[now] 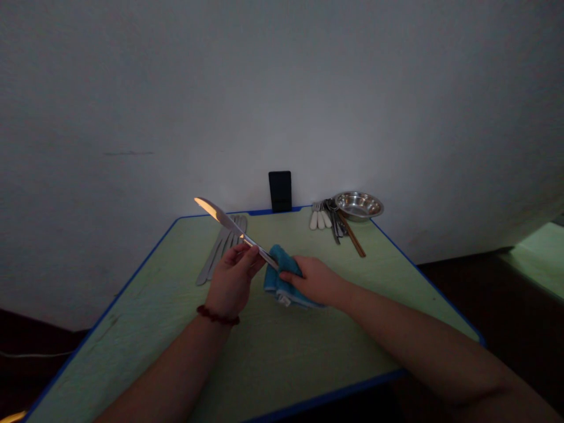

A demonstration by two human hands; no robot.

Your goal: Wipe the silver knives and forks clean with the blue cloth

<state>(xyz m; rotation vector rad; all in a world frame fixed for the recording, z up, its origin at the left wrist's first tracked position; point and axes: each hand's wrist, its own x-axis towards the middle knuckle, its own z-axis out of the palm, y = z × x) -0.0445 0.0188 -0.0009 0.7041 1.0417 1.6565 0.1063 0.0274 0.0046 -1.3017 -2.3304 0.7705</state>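
Observation:
A shiny metal table knife (pixel 227 221) is held tilted above the table, its blade up and to the left. My left hand (pixel 233 276) pinches the knife's handle near the middle, thumb on top. Around the handle's lower end is a blue cloth (pixel 278 282), and my right hand (pixel 315 279) is closed on it, with the thumb pressing the cloth against the handle. The loose part of the cloth hangs below my right hand. Behind my left hand, several table knives (pixel 215 252) lie side by side on the table.
The pale green table (pixel 282 364) has a blue edge and stands against a grey wall. A black stand (pixel 281 191) is at the back. Toward the back right are a metal bowl (pixel 359 205), white-handled forks (pixel 321 218), dark metal cutlery (pixel 335 226) and wooden chopsticks (pixel 355 238).

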